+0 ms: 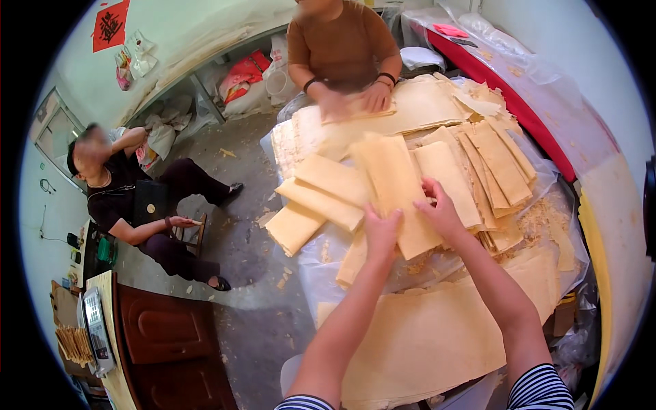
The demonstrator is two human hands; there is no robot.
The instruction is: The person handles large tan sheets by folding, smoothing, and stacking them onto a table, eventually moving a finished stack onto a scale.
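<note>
Between my two hands is a long folded sheet (396, 181), thin, flat and pale yellow, standing over the heap and blurred at its upper end. My left hand (383, 229) closes on its lower left edge, and my right hand (441, 208) grips the right edge with fingers curled. Left of it, several folded bundles (328, 195) of the same sheets lie overlapped. To the right, more folded sheets (492, 164) fan out in a leaning row. A large unfolded sheet (437, 335) covers the near side of the table beneath my forearms.
Across the table a person in a brown top (348, 44) presses both hands on a wide stack of sheets (424, 102). Another person in dark clothes (130, 198) sits at the left. Clear plastic (311, 273) drapes the table. Nearer left stands a brown wooden cabinet (171, 328) with a scale (99, 331).
</note>
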